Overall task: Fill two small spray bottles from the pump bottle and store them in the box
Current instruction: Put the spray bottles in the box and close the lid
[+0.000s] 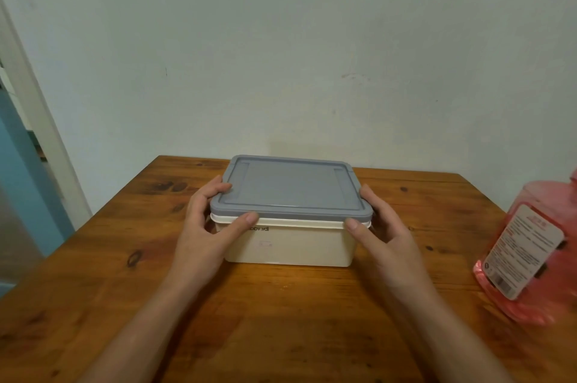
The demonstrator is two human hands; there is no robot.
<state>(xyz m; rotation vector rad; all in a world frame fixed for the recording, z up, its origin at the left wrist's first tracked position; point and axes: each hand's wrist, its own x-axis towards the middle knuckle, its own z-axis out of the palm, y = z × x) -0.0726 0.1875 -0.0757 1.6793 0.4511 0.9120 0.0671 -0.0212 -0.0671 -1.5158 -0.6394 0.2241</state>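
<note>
Cream box (290, 245) set mid-counter (281, 320), near the back edge, close to the pale wall (281, 39). Grey lid (290, 189) seated flat on top of the box, all visible edges flush with the rim. Some dark lettering on the box front (partly covered by a thumb, not readable).

Left grip (212, 220) clamped on the lid at the box's left end: fingers curled over the lid's top edge, thumb tip pressed at the front seam where lid meets box. Right grip (384, 226) mirrored at the box's right end: fingers wrapped round the lid's side, thumb tip at the front right corner of the seam. Both forearms stretched toward the box from the near edge.

Pink pump bottle (527, 245) well right of the box, standing on the counter, white printed label facing the camera, top cut off by the frame (pump head not in view).

Far left of the box: white door frame (34, 107) and a blue panel (25, 182).
</note>
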